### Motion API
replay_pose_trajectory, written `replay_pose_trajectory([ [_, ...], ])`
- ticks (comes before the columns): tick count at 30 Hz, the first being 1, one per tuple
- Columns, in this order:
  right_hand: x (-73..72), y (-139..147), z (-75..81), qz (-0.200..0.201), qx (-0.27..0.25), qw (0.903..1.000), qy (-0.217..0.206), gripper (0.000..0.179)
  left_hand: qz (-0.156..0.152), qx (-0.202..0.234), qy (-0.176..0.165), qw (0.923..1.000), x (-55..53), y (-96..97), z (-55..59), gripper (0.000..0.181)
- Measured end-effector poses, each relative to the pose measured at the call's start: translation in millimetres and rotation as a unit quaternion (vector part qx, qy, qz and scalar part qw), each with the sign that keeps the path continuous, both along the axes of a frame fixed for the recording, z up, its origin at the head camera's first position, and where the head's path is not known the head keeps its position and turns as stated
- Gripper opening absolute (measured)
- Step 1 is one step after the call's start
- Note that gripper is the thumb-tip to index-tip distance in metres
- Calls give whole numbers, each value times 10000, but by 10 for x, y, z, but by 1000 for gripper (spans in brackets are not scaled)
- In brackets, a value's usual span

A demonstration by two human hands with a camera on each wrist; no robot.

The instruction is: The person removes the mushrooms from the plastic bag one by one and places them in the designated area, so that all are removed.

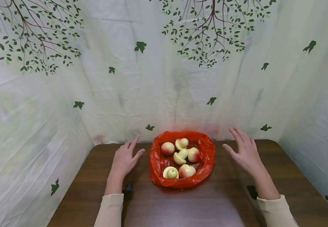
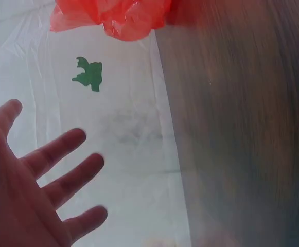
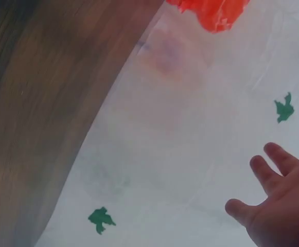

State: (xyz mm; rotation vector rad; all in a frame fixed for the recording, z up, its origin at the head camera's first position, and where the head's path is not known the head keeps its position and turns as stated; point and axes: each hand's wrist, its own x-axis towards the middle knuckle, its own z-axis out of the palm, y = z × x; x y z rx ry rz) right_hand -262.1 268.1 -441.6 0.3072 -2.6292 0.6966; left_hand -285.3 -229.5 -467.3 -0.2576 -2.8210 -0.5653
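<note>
- Head view shows the red plastic bag (image 1: 178, 183) on the brown table (image 1: 181, 208), near the far edge and between both hands.
- Its mouth is open upward; the longer axis of this opening runs from left to right, from one hand toward the other.
- So the bag lies to the right of the left hand (image 1: 125, 159) and to the left of the right hand (image 1: 244, 153).
- Left thumb appears slightly nearer to the bag, but the difference is small.
- Both hands have fingers spread and hold nothing; each is apart from the bag.
- Inside lie round red-yellow fruits (image 1: 168, 148) and pale knobbed pieces (image 1: 180, 157), whose kind I cannot tell.
</note>
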Motion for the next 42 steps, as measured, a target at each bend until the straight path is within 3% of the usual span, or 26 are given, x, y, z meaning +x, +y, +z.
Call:
replay_pose_trajectory([
  [9,4,-192,49,434,-314,9986,19,76,-284,405,-155,9987,-16,91,34,73],
  [16,12,-321,26,763,-420,9962,18,77,-409,616,-420,9964,-23,146,4,71],
  [20,11,-398,-11,1075,-595,9924,103,78,-626,783,-475,9938,-34,189,-24,70],
  [29,43,-543,-108,1325,-864,9874,-96,74,-1220,1445,-823,9785,-41,244,-106,62],
  [37,95,-673,-156,1369,-1100,9831,-524,71,-1342,1842,-1022,9683,-52,288,-165,57],
  [42,105,-731,-190,1586,-1540,9720,-793,71,-1402,2235,-1232,9567,-58,300,-196,57],
])
